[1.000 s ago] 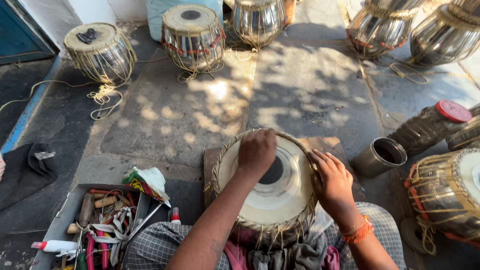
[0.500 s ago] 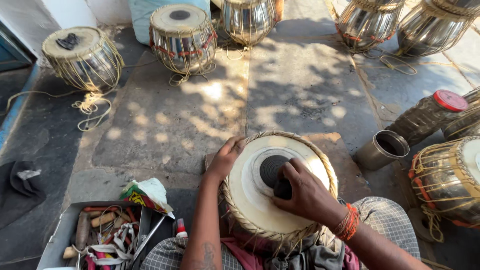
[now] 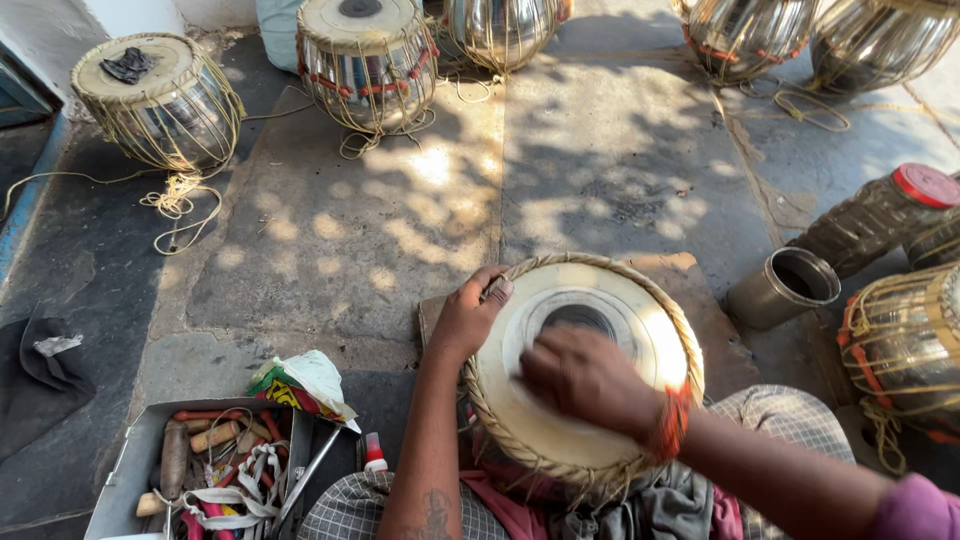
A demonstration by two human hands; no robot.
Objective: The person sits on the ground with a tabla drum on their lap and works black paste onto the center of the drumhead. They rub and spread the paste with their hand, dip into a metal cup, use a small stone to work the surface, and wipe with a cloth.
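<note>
A stone floor (image 3: pixel 600 170) in dappled shade carries everything here. Round metal drums (image 3: pixel 368 55) stand along its far edge, laced with cord, apparently set aside out of the way. Nearest the person, a drum (image 3: pixel 620 300) rests tilted in the lap, its pale skin facing up so both hands can reach it. To its right a metal cup (image 3: pixel 782 287) lies on its side beside a ribbed jar (image 3: pixel 880 215) with a red lid, close at hand. At lower left an open box (image 3: pixel 130 470) holds tools and straps, just beside the knee.

The left hand (image 3: pixel 468 318) grips the drum's braided rim, fingers curled over the edge, seemingly to steady it. The right hand (image 3: pixel 585 378) lies on the skin next to the dark centre patch, fingers together and pressed down; it is blurred, so whether it holds anything I cannot tell.
</note>
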